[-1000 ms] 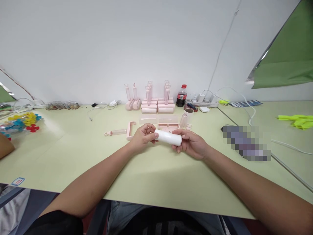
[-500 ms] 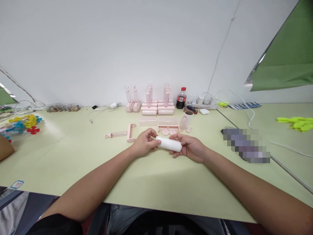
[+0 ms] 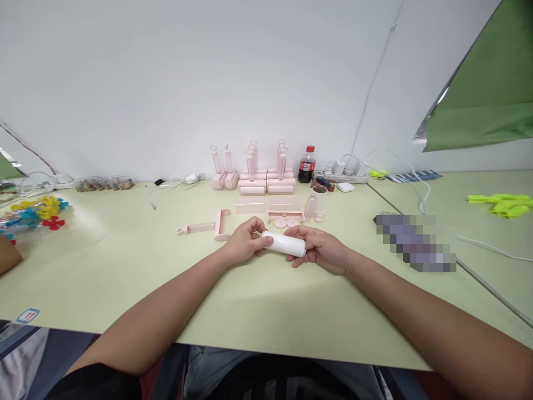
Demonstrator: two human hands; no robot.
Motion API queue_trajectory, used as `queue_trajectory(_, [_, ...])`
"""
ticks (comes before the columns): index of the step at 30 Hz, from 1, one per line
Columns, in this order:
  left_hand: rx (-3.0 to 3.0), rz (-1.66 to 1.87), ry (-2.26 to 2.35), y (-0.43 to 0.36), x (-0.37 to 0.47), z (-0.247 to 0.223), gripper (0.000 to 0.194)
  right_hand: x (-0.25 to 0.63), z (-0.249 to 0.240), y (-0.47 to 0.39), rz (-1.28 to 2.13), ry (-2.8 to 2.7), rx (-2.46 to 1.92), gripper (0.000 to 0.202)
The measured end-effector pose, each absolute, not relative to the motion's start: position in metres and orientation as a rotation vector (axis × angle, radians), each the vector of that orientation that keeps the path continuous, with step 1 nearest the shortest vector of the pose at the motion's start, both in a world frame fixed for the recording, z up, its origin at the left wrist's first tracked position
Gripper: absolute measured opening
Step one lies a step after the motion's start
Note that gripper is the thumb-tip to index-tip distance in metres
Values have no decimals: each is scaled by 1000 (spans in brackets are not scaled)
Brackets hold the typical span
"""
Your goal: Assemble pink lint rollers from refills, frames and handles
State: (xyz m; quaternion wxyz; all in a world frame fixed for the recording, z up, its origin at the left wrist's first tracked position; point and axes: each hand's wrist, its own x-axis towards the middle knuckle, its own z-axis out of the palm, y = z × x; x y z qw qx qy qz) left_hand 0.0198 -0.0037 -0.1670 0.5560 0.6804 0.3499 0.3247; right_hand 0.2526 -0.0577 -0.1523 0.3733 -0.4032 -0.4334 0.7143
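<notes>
Both hands grip a white lint-roller roll [image 3: 285, 244], held slightly tilted above the table. My left hand [image 3: 247, 240] has fingers closed on its left end, thumb on top. My right hand [image 3: 318, 247] wraps its fingers round the right end. Just beyond lies a pink roller frame with a clear handle [image 3: 221, 225]. Behind the hands rest a pink tray-like holder [image 3: 286, 216], two pink discs [image 3: 280, 223] and clear covers [image 3: 250, 208]. A clear handle tube [image 3: 310, 207] stands beside a small pink cap [image 3: 319, 216].
Pink lint rollers [image 3: 266, 183] line the wall beside a cola bottle [image 3: 307, 165] and an open-ended roll [image 3: 319, 191]. A power strip [image 3: 341, 176] and cables lie right of them. A pixelated object [image 3: 414, 243] lies at right, colourful bagged pinwheels [image 3: 41, 210] at left. Another person's arm [image 3: 8, 255] enters there.
The hands keep hold of the white roll, which has turned slightly. The whole view has shifted a little; nothing else on the table has moved.
</notes>
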Motion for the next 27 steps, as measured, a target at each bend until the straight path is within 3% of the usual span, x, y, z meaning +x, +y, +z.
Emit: queue_trajectory(27, [1674,722,895,-3,21,-166,37,249,-148,-60,1795,-1102,-1118,43])
